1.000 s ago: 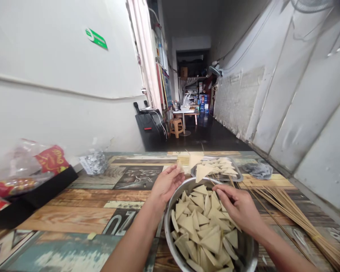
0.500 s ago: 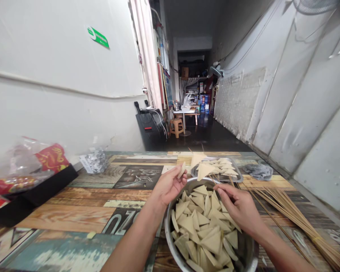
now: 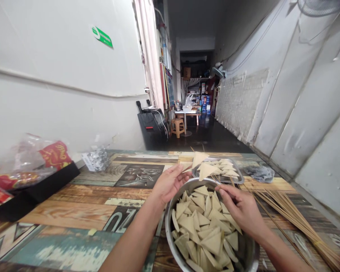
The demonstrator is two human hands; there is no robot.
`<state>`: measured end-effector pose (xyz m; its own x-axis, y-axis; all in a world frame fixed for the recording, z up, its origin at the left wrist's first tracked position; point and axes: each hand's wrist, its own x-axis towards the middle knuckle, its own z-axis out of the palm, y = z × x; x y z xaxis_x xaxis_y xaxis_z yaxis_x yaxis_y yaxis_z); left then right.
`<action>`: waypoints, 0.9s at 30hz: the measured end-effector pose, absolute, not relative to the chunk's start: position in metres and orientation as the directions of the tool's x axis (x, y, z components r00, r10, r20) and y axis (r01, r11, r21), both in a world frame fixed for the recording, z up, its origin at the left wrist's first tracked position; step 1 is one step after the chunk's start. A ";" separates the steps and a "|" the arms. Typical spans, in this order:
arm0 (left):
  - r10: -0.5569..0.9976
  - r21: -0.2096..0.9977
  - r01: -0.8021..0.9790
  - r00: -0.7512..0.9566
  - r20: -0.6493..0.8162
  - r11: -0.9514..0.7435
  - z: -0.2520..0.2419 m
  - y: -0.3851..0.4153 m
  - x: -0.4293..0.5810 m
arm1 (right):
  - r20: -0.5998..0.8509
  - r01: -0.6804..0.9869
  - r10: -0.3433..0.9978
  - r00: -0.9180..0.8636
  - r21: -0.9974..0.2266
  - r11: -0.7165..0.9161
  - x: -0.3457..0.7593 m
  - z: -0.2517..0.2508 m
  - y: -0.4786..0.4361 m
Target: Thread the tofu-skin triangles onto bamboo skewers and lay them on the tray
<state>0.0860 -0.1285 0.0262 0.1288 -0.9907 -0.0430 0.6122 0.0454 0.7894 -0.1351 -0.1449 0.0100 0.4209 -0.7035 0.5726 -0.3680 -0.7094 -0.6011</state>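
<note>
My right hand [image 3: 240, 202] pinches a thin bamboo skewer [image 3: 215, 180] above the bowl's far rim. Two pale tofu triangles [image 3: 206, 170] are threaded on it, and its tip pokes out at the upper left. Between the fingertips of my left hand [image 3: 171, 186] is another tofu triangle [image 3: 186, 166], close to the skewer's tip side. Below both hands stands a steel bowl [image 3: 170, 235], heaped with loose tofu triangles [image 3: 200, 221]. Behind it, a metal tray [image 3: 239, 175] carries tofu triangles [image 3: 225, 166] with skewers sticking out toward me.
A bundle of bamboo skewers [image 3: 293, 213] lies on the right of the patterned table [image 3: 70, 211]. A grey cloth [image 3: 260, 173] rests beyond it. On the left are a black box [image 3: 51, 187] with red packets [image 3: 55, 155] and a crumpled clear plastic bag [image 3: 98, 159].
The tofu triangle in my left hand has turned from edge-on to flatter, pointing toward the skewer. My left hand has shifted slightly right. My right hand keeps its hold.
</note>
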 end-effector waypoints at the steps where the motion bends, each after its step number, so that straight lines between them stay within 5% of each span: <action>1: -0.984 0.773 0.631 0.168 -0.053 0.067 0.025 -0.130 0.090 | 0.567 -0.359 -0.691 0.448 -0.593 -0.720 -0.135 0.010 -0.144; 8: -0.949 0.659 0.745 0.269 -0.163 0.098 0.023 -0.138 0.105 | 0.477 -0.336 -0.608 0.635 -0.538 -0.773 -0.130 0.006 -0.139; 27: -0.931 0.687 0.697 0.357 -0.082 0.207 0.026 -0.135 0.100 | 0.436 -0.372 -0.616 0.656 -0.523 -0.767 -0.128 0.003 -0.139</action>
<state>0.1002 -0.1351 0.0263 0.3568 -0.9306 -0.0816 0.6968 0.2070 0.6867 -0.1278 -0.1394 0.0031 0.6560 -0.6158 0.4363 -0.3720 -0.7669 -0.5230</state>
